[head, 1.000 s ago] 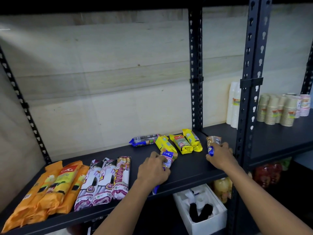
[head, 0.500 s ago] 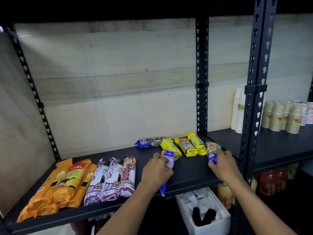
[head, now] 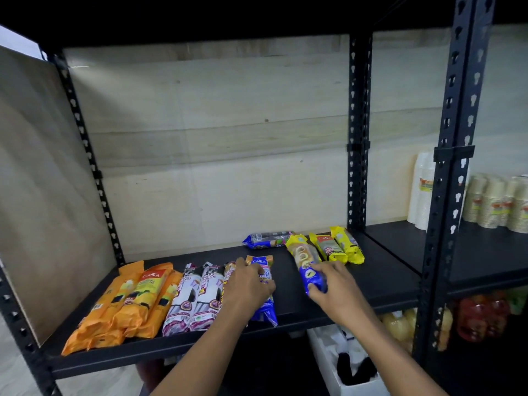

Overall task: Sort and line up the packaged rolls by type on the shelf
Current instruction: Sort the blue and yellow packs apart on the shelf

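Shelf: blue roll under fingers

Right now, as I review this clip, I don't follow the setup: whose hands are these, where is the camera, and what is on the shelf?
No machine here: a person works bare-handed, and the one camera sits on their head, looking forward and down. The black shelf carries packaged rolls lying flat: orange packs at the left, white-and-purple packs beside them, yellow packs at the back right, and a blue pack lying crosswise near the wall. The left hand rests on a blue-and-orange pack next to the white ones. The right hand grips the blue end of a yellow-and-blue pack. Stacked paper cups stand on the neighbouring shelf.
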A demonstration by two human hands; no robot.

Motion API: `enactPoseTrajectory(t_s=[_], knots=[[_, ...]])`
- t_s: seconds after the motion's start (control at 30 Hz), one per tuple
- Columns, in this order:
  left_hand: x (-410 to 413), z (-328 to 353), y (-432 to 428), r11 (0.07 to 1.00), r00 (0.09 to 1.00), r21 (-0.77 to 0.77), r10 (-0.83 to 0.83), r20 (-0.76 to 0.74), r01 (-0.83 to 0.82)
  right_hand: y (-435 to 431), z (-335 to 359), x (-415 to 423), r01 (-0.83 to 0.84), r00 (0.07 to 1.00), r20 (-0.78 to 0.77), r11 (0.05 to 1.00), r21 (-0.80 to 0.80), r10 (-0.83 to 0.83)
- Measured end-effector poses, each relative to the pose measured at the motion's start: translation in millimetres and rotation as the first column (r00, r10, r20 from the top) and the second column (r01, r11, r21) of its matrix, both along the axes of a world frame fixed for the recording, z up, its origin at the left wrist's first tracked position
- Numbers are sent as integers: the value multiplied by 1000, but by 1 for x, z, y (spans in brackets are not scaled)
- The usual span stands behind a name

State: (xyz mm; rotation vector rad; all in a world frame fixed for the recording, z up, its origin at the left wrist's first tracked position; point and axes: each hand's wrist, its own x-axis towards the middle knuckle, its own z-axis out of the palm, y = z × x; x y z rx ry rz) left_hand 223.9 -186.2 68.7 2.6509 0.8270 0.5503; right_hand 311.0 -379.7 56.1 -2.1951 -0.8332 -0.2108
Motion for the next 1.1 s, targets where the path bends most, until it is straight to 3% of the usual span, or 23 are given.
enactPoseTrajectory(t_s=[0.43, 0.77, 1.1], knots=[[4, -10, 5, 998, 998, -17, 55, -8, -55, 46, -29, -13, -131, 991, -26, 991, -35, 130], [11, -19, 11, 983, 995, 159, 93, -30, -87, 49, -36, -17, -189, 980, 65, 982, -1, 189], [17, -19, 12, 985, 995, 171, -32, 98, 15, 42, -24, 3, -157, 987, 50, 985, 72, 153]])
